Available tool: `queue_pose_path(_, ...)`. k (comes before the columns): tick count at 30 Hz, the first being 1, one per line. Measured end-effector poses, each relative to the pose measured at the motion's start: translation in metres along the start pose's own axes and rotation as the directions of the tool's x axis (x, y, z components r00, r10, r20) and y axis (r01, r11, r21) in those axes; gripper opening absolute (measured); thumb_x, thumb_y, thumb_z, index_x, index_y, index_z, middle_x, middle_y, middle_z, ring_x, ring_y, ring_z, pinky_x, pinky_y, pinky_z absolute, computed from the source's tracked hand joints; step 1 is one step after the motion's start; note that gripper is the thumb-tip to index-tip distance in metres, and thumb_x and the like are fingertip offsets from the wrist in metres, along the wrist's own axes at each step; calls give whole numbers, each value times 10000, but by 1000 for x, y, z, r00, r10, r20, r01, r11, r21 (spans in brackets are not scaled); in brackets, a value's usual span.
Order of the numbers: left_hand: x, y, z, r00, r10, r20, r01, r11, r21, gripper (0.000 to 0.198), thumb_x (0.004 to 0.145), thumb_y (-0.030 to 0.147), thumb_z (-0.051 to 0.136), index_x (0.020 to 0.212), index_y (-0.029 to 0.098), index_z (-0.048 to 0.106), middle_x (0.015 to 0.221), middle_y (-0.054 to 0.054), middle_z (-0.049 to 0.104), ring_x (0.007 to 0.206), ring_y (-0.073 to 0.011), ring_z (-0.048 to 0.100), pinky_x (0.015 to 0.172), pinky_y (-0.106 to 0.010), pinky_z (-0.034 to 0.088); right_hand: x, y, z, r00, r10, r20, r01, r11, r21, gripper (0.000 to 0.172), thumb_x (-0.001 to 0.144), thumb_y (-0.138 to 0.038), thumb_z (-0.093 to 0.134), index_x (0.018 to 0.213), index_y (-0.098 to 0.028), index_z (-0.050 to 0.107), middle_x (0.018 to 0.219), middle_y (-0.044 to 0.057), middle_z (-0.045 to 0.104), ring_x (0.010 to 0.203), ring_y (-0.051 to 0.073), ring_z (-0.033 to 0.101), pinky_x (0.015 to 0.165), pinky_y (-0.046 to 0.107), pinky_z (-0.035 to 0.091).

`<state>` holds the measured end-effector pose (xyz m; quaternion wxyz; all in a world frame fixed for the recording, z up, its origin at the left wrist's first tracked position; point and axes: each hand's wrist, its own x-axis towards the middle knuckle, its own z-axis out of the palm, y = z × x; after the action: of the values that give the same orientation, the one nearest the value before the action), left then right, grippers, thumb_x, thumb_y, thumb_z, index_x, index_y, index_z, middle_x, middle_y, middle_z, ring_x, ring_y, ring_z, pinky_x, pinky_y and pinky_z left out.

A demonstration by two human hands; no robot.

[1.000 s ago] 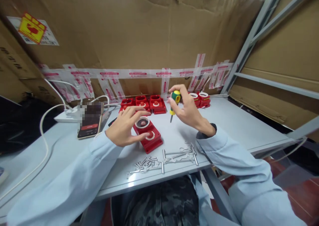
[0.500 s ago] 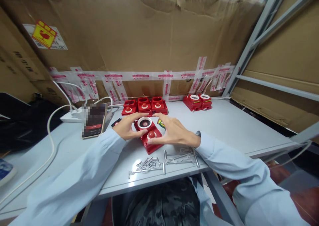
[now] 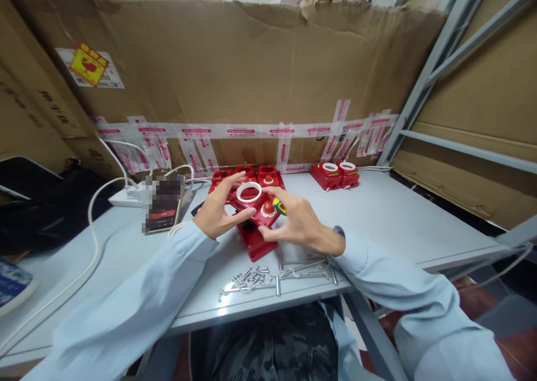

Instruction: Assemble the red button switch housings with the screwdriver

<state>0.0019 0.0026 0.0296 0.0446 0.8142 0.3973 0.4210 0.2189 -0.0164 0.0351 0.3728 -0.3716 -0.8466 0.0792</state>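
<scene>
The left hand (image 3: pixel 218 208) and right hand (image 3: pixel 297 221) grip the red cover (image 3: pixel 267 208) above the red base (image 3: pixel 257 245), mid-table; I'd keep it level, the screwdriver (image 3: pixel 278 205) in the right palm well clear.

BACK: tall brown cardboard sheet (image 3: pixel 251 67), torn along its top, banded low with red-printed tape (image 3: pixel 241 131) | UPPER LEFT: yellow-and-red sticker (image 3: pixel 88 64) | RIGHT: grey metal frame (image 3: pixel 419 90) before a cardboard panel (image 3: pixel 478 104) | FURNITURE: pale grey table (image 3: pixel 403 219), glare (image 3: pixel 222 311) near front edge | BELOW: reddish floor (image 3: pixel 520 342), seemingly tiled, blurred
</scene>
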Motion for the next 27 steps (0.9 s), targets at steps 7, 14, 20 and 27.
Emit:
queue_pose_path(7, -6, -9, -3, 980, -79, 183, 59, 992, 111, 557, 775, 519, 636, 1162, 164, 450, 1179, -134, 583, 1081, -282, 589, 917, -436, 490, 16, 16, -33, 960, 58, -276, -55, 998, 16, 530, 633, -330, 688, 1134, -172, 618, 969, 43, 717, 798, 187, 670, 760, 322, 518)
queue_pose_path(14, -8, -10, 10, 955, 17, 297, -44, 995, 84, 256, 846, 398, 563, 972, 176, 565, 914, -74, 675, 817, -207, 645, 746, -344, 523, 21, 35, -31, 952, 77, -296, -107, 991, -86, 460, 638, -349, 696, 1067, -187, 650, 936, 49, 726, 810, 213, 680, 748, 345, 519)
queue_pose_path(20, -1, -13, -19, 991, -14, 136, 4, 997, 71, 339, 812, 445, 601, 979, 152, 630, 954, -100, 720, 864, -222, 681, 808, -332, 536, 20, 34, -30, 954, 57, -293, -87, 992, -91, 432, 643, -340, 692, 1044, -184, 647, 940, 52, 722, 820, 207, 677, 763, 336, 513)
queue_pose_path(27, -2, -56, -57, 893, -183, 410, 44, 945, 325, 308, 673, 426, 616, 860, 198, 706, 887, -56, 752, 815, -227, 693, 757, -300, 540, 21, 38, -28, 954, 96, -284, -128, 987, -95, 439, 636, -358, 694, 1035, -181, 645, 917, 47, 722, 770, 203, 671, 725, 332, 505)
